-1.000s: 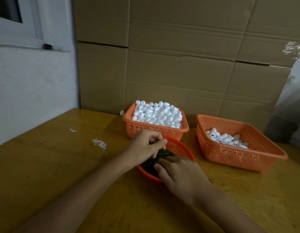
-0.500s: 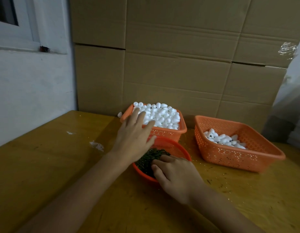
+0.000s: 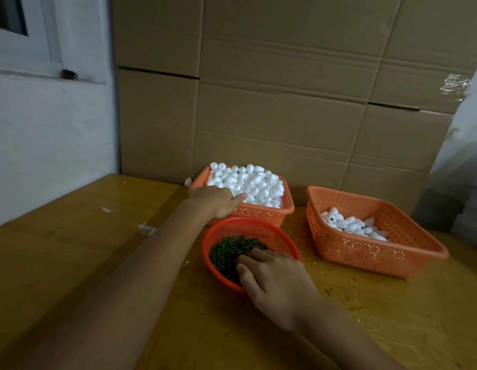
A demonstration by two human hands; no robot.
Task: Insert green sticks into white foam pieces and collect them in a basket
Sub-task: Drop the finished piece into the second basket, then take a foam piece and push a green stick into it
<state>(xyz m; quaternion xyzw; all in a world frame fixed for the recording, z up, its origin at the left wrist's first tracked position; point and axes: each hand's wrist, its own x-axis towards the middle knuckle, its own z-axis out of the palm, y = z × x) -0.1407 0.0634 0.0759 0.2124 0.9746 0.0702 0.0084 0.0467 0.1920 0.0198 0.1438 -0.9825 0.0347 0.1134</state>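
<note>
Your left hand (image 3: 214, 200) sits over the near-left corner of the full orange basket (image 3: 261, 211), fingers curled down into the white foam pieces (image 3: 254, 182); any grip is hidden. Your right hand (image 3: 277, 281) lies in the round basket (image 3: 258, 227), loosely extended fingers on the green sticks (image 3: 226, 252); a pinch cannot be confirmed. The collecting basket (image 3: 365, 253) stands to the right, holding few pieces.

We saw egg-shaped white foam pieces (image 3: 248, 182) heaped above the rim of a square orange basket (image 3: 261, 213) at the back. Fewer foam pieces, some showing dark green spots, lay in a second orange basket (image 3: 365, 252) on the right. Short green sticks (image 3: 229, 249) lay piled in a round orange basket (image 3: 248, 228) nearest us.
</note>
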